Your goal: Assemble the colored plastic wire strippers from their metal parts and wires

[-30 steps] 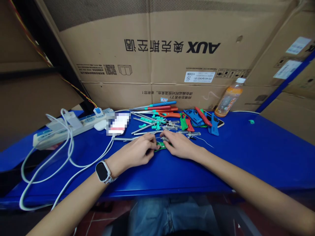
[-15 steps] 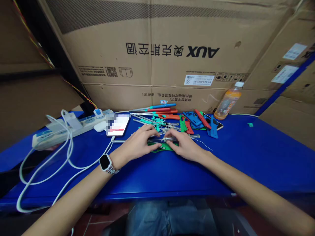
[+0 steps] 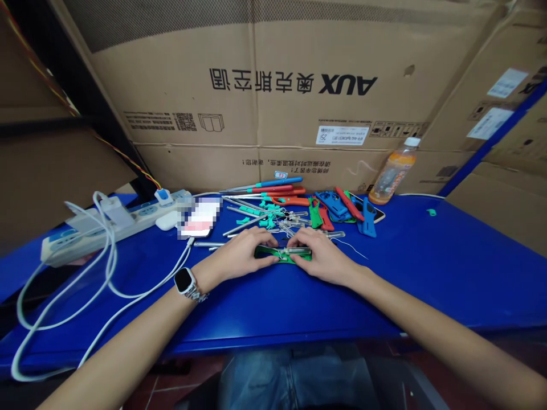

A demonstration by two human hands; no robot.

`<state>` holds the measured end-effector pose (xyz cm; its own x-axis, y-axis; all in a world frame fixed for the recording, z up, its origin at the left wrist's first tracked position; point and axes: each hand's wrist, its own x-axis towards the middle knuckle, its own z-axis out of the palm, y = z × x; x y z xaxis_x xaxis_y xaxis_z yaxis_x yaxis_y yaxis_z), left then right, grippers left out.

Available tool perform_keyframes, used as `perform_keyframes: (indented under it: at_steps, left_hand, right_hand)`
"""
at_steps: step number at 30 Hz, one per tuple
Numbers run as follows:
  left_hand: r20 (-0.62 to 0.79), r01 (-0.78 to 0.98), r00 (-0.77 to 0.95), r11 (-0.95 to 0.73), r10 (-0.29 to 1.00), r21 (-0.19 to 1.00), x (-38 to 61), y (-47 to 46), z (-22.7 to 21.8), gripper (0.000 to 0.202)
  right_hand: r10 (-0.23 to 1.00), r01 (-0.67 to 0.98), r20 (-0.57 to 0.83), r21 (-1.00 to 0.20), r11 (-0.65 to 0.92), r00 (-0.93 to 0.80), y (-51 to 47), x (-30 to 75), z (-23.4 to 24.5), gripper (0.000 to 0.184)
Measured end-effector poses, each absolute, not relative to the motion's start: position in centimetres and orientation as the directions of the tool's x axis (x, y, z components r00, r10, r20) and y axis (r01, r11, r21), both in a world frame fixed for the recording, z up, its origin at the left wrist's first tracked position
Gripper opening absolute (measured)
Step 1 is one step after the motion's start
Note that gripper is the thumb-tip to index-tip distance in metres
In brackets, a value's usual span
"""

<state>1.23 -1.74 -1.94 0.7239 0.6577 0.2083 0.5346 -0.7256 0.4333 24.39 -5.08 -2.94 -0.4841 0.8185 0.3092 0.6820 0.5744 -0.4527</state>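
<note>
Both hands rest on the blue table (image 3: 427, 273), meeting over a flat green plastic piece (image 3: 268, 253). My left hand (image 3: 239, 257), with a smartwatch on its wrist, has its fingers curled onto the left end of that piece. My right hand (image 3: 322, 255) pinches a thin clear tube (image 3: 298, 250) lying across the green piece. Just beyond the fingers lies a pile of metal rods and teal clips (image 3: 260, 213).
Red, blue and green plastic tools (image 3: 342, 208) lie behind the hands, with long colour-handled rods (image 3: 269, 188). An orange drink bottle (image 3: 391, 173) leans against cardboard boxes (image 3: 273, 85). At the left are a phone (image 3: 197, 217), a power strip (image 3: 98, 225) and white cables (image 3: 102, 273).
Both hands drew slightly toward me with the green piece. The clear tube now lies across it under my right fingers. The view shifted a little.
</note>
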Motion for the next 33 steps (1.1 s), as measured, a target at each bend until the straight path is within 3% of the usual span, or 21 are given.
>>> perform_keyframes:
  at_steps: [13, 18, 22, 27, 33]
  left_hand:
    - [0.249, 0.507, 0.730, -0.748, 0.637, 0.427, 1.31, -2.03, -2.30, 0.020]
    - [0.246, 0.524, 0.737, -0.762, 0.629, 0.379, 1.29, -2.35, -2.03, 0.021]
    - [0.277, 0.468, 0.791, -0.831, 0.546, 0.301, 1.27, -2.58, -1.90, 0.022]
    - [0.298, 0.436, 0.820, -0.871, 0.488, 0.226, 1.22, -2.62, -2.13, 0.023]
    - [0.281, 0.464, 0.808, -0.853, 0.518, 0.238, 1.31, -2.66, -2.10, 0.022]
  right_hand:
    - [0.831, 0.700, 0.350, -0.451, 0.554, -0.432, -5.71, 24.37, -2.57, 0.006]
    - [0.836, 0.658, 0.354, -0.517, 0.548, -0.419, -5.68, 24.30, -2.72, 0.011]
    - [0.830, 0.627, 0.371, -0.543, 0.558, -0.417, -5.57, 24.22, -2.87, 0.015]
    - [0.804, 0.646, 0.372, -0.479, 0.594, -0.464, -5.48, 24.26, -3.09, 0.015]
    - [0.735, 0.646, 0.428, -0.362, 0.672, -0.525, -5.78, 24.47, -3.19, 0.013]
